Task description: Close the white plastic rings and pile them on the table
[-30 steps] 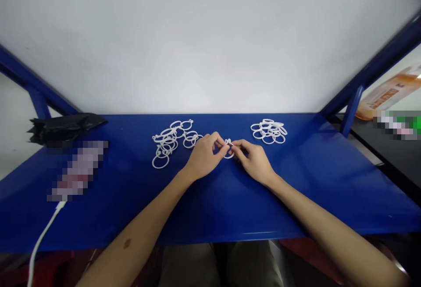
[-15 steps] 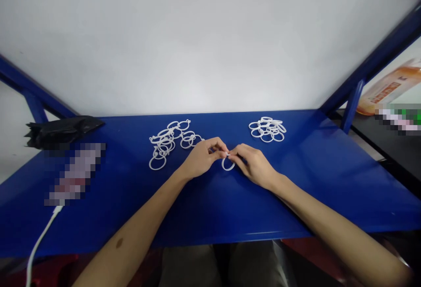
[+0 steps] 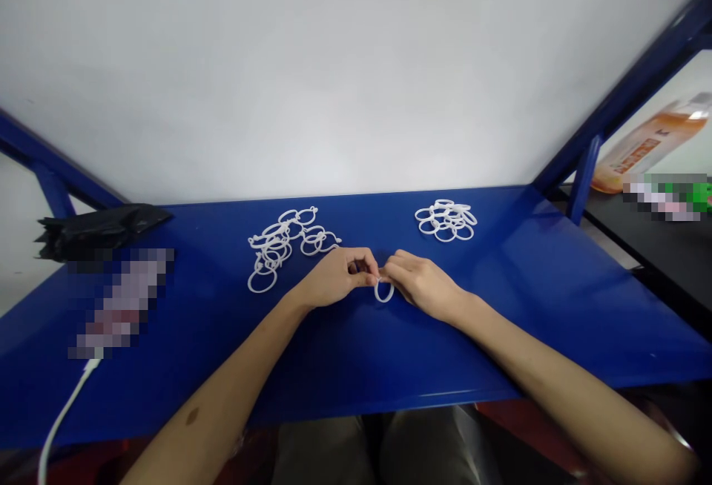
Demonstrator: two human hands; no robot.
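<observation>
1. White ring [image 3: 383, 301], one piece on its own at the fingertips, hangs or stands above the blue table [image 3: 356, 370]; I cannot tell whether its lower curve touches the surface. Its longer way runs twelve to six o'clock, with the top hidden among the fingers.
2. Left hand [image 3: 335, 277] comes in from nine o'clock, thumb and forefinger pinched together on the ring's upper edge, near eleven.
3. Right hand [image 3: 421, 282] comes in from three o'clock, fingers curled and seemingly closed on the same upper edge, between twelve and one; its tips are partly covered. Both sets of fingertips meet there, so neither hand is clearly nearer, and the open loop lies at six o'clock from them.
4. White cable [image 3: 60, 412] runs between eight and nine o'clock from the ring, up to a blurred-out object [image 3: 125, 299] at nine.
5. Loose pile of white rings [image 3: 271, 257], overlapping, spreads at ten o'clock, just beyond the left hand.
6. Tighter pile [image 3: 445, 224] of similar rings sits between one and two o'clock, apart from the right hand.
7. Black bag [image 3: 105, 229] lies between nine and ten; a tilted bottle [image 3: 648, 145] shows at two.
</observation>
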